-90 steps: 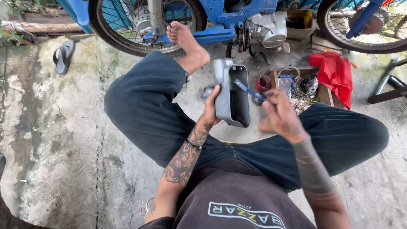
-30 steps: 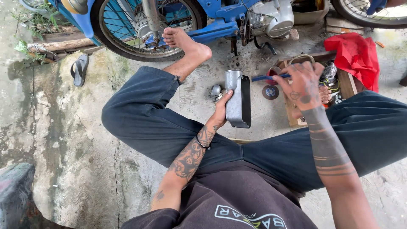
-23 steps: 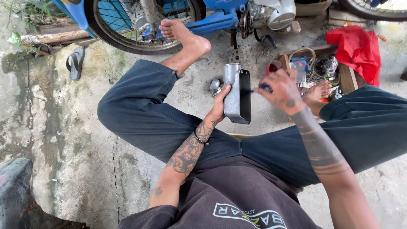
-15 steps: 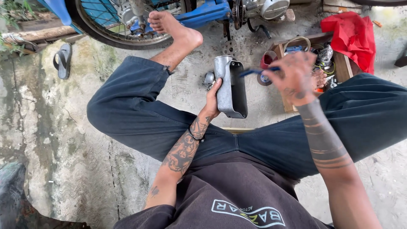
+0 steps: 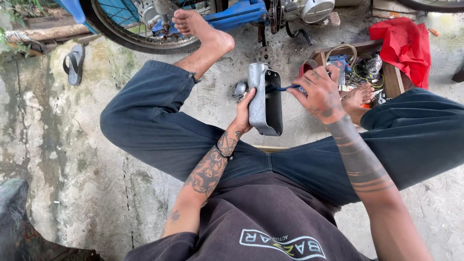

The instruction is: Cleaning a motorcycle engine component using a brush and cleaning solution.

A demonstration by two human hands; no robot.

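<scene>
One person sat on the concrete, with two hands in view: the left hand (image 5: 243, 112) on one grey metal cover (image 5: 263, 99), the right hand (image 5: 319, 92) gripping one blue brush (image 5: 285, 88). Two bare feet showed, one (image 5: 203, 29) against the wheel (image 5: 140, 29), one (image 5: 356, 96) by the single wooden box (image 5: 386, 72) of parts. One blue motorbike (image 5: 237, 14) stood ahead, one of its wheels in view with one engine (image 5: 309, 7). One red cloth (image 5: 403, 43), one red cup (image 5: 305, 68), one sandal (image 5: 73, 63) and one small metal part (image 5: 239, 89) lay on the ground.
</scene>
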